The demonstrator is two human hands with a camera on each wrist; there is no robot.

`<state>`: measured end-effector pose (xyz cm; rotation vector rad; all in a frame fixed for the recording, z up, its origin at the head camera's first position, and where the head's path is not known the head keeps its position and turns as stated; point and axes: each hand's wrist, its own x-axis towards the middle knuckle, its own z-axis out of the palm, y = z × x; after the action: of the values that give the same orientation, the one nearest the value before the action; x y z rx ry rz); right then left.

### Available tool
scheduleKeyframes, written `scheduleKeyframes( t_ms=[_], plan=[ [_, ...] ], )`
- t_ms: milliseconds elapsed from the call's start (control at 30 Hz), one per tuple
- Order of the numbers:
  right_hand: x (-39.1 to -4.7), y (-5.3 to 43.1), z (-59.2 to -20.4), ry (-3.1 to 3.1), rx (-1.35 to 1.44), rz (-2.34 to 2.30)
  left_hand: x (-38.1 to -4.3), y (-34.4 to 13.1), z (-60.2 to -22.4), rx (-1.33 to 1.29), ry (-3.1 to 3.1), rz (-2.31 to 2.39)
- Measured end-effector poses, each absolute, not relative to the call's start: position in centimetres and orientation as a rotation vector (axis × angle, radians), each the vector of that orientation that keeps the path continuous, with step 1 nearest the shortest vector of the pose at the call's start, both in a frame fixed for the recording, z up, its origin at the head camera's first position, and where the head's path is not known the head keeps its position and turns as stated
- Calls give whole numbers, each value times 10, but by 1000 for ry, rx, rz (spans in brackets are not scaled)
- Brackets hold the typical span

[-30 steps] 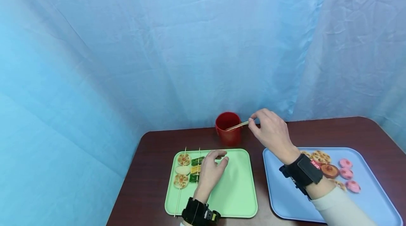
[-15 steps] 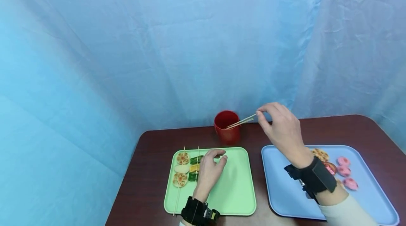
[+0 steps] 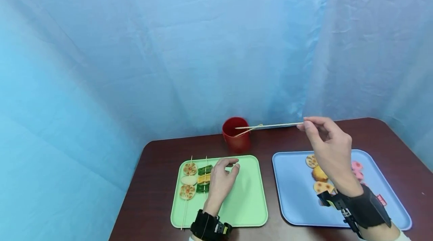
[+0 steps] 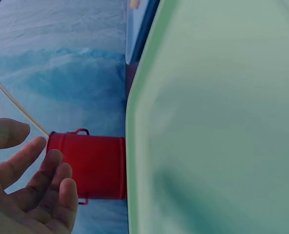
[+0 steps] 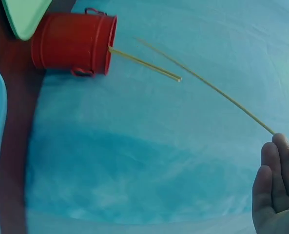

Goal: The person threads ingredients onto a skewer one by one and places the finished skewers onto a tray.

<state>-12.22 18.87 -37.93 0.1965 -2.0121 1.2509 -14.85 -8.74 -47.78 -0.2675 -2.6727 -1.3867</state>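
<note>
My right hand [image 3: 329,147] pinches one end of a thin wooden skewer [image 3: 277,125] between thumb and fingertips, high above the back of the blue tray. In the right wrist view the whole bare skewer [image 5: 207,84] slants free of the red cup [image 5: 73,43]. Other skewers [image 5: 146,65] lean out of that cup's mouth. My left hand [image 3: 221,181] hovers over the green tray [image 3: 248,199], its fingers loosely bent and holding nothing. Left of it lie two loaded skewers, one with lotus root slices [image 3: 187,192] around a pale slice, one with green and yellow pieces [image 3: 204,179].
On the blue tray [image 3: 294,199] at the right are several food pieces, among them lotus slices, a brown-yellow piece [image 3: 319,173] and pink pieces [image 3: 357,165], partly behind my right arm. A blue curtain [image 3: 203,64] hangs behind the dark wooden table [image 3: 155,169].
My right hand has moved right, drawing one skewer out of the red cup while the others stay in it. My left hand keeps its place over the green tray.
</note>
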Motion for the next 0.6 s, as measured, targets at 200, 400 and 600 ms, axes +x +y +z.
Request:
scheduleKeyframes(
  t_ms=[200, 400, 600],
  plan=[
    [-111, 190, -398, -2085, 95, 1544, -144, -83, -468, -325, -2566, -1573],
    [-106, 174, -422, -2102, 43, 1880, -134, -69, -453, -481, -2240, -2169],
    [-107, 147, -441, -2015, 52, 2204, -128, -57, -442, -411, -1885, -2614]
  ],
)
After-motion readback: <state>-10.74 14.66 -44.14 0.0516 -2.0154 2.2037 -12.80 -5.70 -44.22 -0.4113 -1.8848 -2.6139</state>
